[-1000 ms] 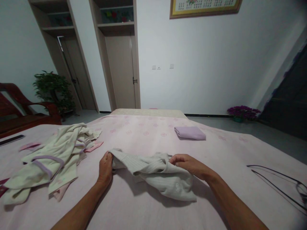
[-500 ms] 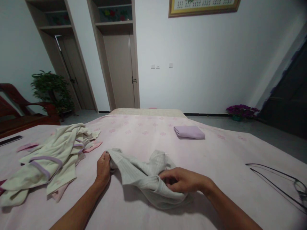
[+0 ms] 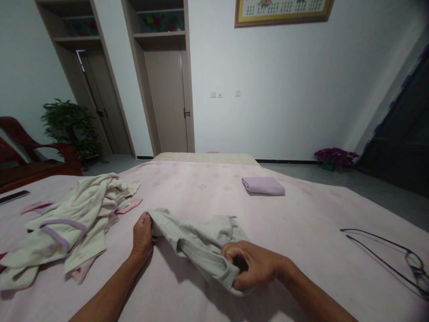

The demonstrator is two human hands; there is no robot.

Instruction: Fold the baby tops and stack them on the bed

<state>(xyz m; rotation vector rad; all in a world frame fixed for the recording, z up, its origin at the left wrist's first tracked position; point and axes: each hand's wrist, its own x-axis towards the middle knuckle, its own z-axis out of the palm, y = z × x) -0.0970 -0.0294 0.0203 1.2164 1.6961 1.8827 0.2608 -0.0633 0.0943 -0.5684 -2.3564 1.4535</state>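
A pale grey ribbed garment [image 3: 197,239] lies bunched on the pink bed cover [image 3: 301,223] in front of me. My left hand [image 3: 142,235] pinches its far left corner against the cover. My right hand [image 3: 253,266] is closed round the garment's near right edge, fingers curled into the cloth, close to my body.
A heap of cream clothes with purple trim [image 3: 70,219] lies at the left. A folded lilac cloth [image 3: 263,185] rests further back on the right. Wire hangers [image 3: 395,257] lie at the right edge. A dark flat object [image 3: 13,197] sits far left.
My right hand has pulled the garment's right side down and toward me, gathering it into a bunch. My left hand has stayed on the left corner.
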